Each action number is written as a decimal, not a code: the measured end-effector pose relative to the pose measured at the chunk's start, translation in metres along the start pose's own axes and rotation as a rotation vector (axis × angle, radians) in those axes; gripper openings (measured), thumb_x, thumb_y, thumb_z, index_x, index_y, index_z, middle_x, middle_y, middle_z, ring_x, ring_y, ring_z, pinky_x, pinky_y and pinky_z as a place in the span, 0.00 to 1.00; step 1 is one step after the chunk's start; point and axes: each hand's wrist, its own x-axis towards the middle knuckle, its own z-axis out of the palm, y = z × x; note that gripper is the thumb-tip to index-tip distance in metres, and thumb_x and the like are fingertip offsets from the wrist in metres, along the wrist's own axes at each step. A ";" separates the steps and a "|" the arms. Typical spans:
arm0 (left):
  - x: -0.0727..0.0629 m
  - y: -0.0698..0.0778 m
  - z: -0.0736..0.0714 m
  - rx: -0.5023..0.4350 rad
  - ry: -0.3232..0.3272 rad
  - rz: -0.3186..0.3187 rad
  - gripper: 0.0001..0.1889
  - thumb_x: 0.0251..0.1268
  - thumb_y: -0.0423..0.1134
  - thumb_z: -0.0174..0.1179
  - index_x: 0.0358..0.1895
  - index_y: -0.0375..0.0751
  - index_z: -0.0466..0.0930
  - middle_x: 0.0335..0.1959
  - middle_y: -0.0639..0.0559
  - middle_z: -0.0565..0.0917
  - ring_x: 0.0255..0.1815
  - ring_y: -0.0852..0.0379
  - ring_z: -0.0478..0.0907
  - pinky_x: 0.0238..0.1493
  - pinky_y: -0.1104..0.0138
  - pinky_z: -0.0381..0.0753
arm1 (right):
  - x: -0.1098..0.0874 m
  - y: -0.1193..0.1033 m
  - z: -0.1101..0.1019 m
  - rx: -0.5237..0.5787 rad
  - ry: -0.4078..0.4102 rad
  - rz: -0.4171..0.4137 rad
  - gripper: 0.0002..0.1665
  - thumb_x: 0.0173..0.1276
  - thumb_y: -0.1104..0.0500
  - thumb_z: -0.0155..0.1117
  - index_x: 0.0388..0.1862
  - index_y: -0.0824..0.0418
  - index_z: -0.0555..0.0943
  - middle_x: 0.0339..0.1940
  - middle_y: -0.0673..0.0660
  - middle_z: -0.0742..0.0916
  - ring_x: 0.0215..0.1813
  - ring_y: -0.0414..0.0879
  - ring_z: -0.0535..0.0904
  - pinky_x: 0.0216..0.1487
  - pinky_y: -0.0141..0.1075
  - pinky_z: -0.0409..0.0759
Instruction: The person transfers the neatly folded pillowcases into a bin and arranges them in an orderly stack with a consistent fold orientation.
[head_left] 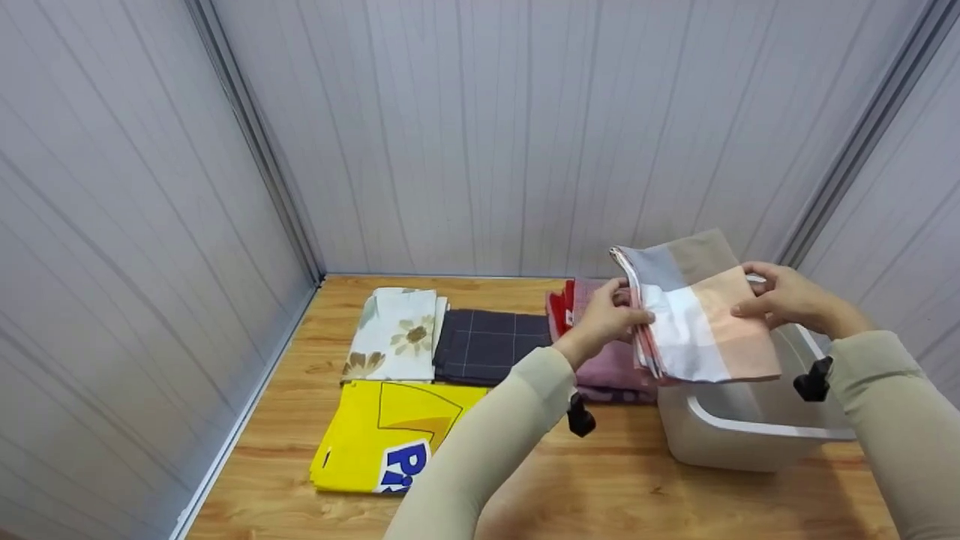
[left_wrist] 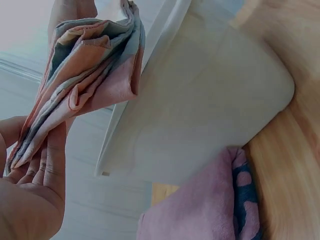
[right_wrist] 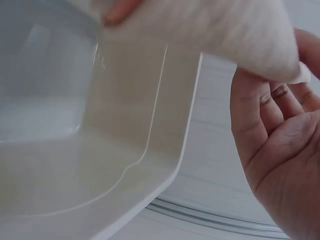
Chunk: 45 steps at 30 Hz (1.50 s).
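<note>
Between both hands a folded checked cloth (head_left: 705, 322) in peach, white, grey and tan is held up, overlapping the white bin (head_left: 720, 431) in the head view. My left hand (head_left: 604, 315) pinches its layered left edge, thumb in front and fingers behind. The right hand (head_left: 791, 300) grips the opposite side, thumb on the front face. In the left wrist view the stacked layers of the cloth (left_wrist: 95, 70) show above the left hand (left_wrist: 35, 185). The right wrist view has the right hand (right_wrist: 285, 125) pinching a corner of the cloth beside the bin's rim (right_wrist: 185, 135).
Folded cloths lie on the wooden table (head_left: 600, 487): a white flowered one (head_left: 397, 337), a dark checked one (head_left: 491, 345), a yellow printed one (head_left: 375, 435), and pink (head_left: 607, 367) and red (head_left: 568, 300) ones left of the bin. Panelled walls (head_left: 480, 135) stand around the table.
</note>
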 end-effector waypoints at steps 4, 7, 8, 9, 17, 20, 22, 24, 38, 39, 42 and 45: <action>0.001 -0.006 0.012 -0.013 0.009 -0.009 0.32 0.59 0.22 0.73 0.68 0.41 0.78 0.47 0.48 0.89 0.40 0.53 0.87 0.29 0.61 0.90 | -0.004 0.007 -0.004 -0.050 0.029 0.009 0.42 0.71 0.67 0.74 0.77 0.67 0.62 0.44 0.44 0.90 0.37 0.42 0.88 0.35 0.39 0.90; 0.000 -0.009 0.019 -0.029 0.006 -0.017 0.32 0.58 0.21 0.73 0.66 0.42 0.78 0.44 0.48 0.88 0.38 0.53 0.86 0.30 0.61 0.90 | -0.006 0.013 -0.006 -0.081 0.035 0.010 0.41 0.71 0.67 0.73 0.76 0.69 0.61 0.43 0.48 0.91 0.35 0.41 0.87 0.34 0.39 0.89; 0.000 -0.010 0.022 -0.031 0.003 -0.021 0.32 0.58 0.21 0.73 0.66 0.43 0.78 0.44 0.48 0.88 0.38 0.53 0.87 0.30 0.60 0.91 | -0.007 0.015 -0.006 -0.088 0.038 0.011 0.41 0.71 0.67 0.73 0.76 0.70 0.61 0.43 0.48 0.91 0.35 0.41 0.87 0.34 0.40 0.89; -0.001 -0.011 0.024 -0.031 0.001 -0.023 0.32 0.58 0.21 0.74 0.66 0.43 0.78 0.44 0.48 0.88 0.38 0.52 0.87 0.31 0.59 0.91 | -0.008 0.017 -0.007 -0.095 0.039 0.010 0.41 0.71 0.68 0.73 0.76 0.70 0.61 0.43 0.49 0.91 0.35 0.41 0.87 0.34 0.40 0.89; -0.001 -0.018 0.037 -0.031 -0.028 -0.046 0.40 0.57 0.19 0.74 0.75 0.39 0.72 0.48 0.49 0.84 0.39 0.52 0.87 0.41 0.57 0.94 | -0.012 0.028 -0.011 -0.143 0.076 0.009 0.38 0.70 0.69 0.73 0.72 0.72 0.63 0.43 0.56 0.91 0.35 0.41 0.87 0.33 0.41 0.90; 0.000 -0.021 0.042 -0.052 -0.035 -0.041 0.39 0.56 0.17 0.72 0.74 0.36 0.73 0.48 0.50 0.83 0.38 0.53 0.86 0.39 0.59 0.93 | -0.013 0.030 -0.014 -0.161 0.075 0.022 0.40 0.70 0.67 0.73 0.74 0.72 0.62 0.43 0.56 0.90 0.35 0.42 0.87 0.34 0.41 0.89; 0.001 -0.023 0.046 -0.057 -0.035 -0.034 0.38 0.56 0.16 0.71 0.72 0.35 0.75 0.48 0.51 0.82 0.38 0.53 0.85 0.38 0.59 0.93 | -0.014 0.032 -0.016 -0.164 0.077 0.034 0.41 0.70 0.67 0.73 0.74 0.72 0.61 0.43 0.55 0.90 0.35 0.42 0.87 0.34 0.42 0.90; 0.001 -0.025 0.050 -0.060 -0.034 -0.027 0.36 0.55 0.14 0.70 0.70 0.35 0.76 0.48 0.50 0.81 0.39 0.53 0.85 0.39 0.59 0.93 | -0.016 0.035 -0.018 -0.164 0.077 0.049 0.41 0.71 0.67 0.73 0.74 0.72 0.61 0.43 0.54 0.89 0.36 0.43 0.87 0.34 0.42 0.89; -0.002 -0.033 0.066 0.139 -0.083 0.048 0.35 0.54 0.16 0.70 0.70 0.28 0.79 0.54 0.46 0.88 0.43 0.62 0.83 0.42 0.68 0.90 | -0.025 0.056 -0.021 -0.215 0.070 0.081 0.41 0.71 0.65 0.72 0.73 0.72 0.58 0.48 0.63 0.89 0.37 0.44 0.85 0.36 0.42 0.88; -0.003 -0.032 0.067 0.143 -0.087 0.046 0.34 0.55 0.17 0.70 0.70 0.28 0.79 0.54 0.46 0.88 0.44 0.62 0.82 0.43 0.69 0.90 | -0.026 0.058 -0.021 -0.204 0.069 0.082 0.40 0.71 0.65 0.72 0.72 0.72 0.58 0.47 0.62 0.89 0.38 0.44 0.85 0.36 0.42 0.88; -0.004 -0.032 0.072 0.179 -0.082 0.039 0.34 0.56 0.20 0.73 0.70 0.28 0.79 0.55 0.45 0.89 0.48 0.63 0.82 0.48 0.72 0.87 | -0.027 0.064 -0.021 -0.184 0.077 0.088 0.39 0.71 0.66 0.72 0.70 0.72 0.58 0.44 0.57 0.89 0.37 0.44 0.85 0.36 0.42 0.89; -0.005 -0.030 0.075 0.202 -0.074 0.026 0.36 0.57 0.22 0.74 0.72 0.28 0.77 0.59 0.43 0.89 0.53 0.63 0.83 0.54 0.74 0.85 | -0.028 0.067 -0.022 -0.186 0.080 0.093 0.38 0.71 0.67 0.71 0.69 0.72 0.58 0.42 0.54 0.88 0.36 0.43 0.85 0.35 0.41 0.88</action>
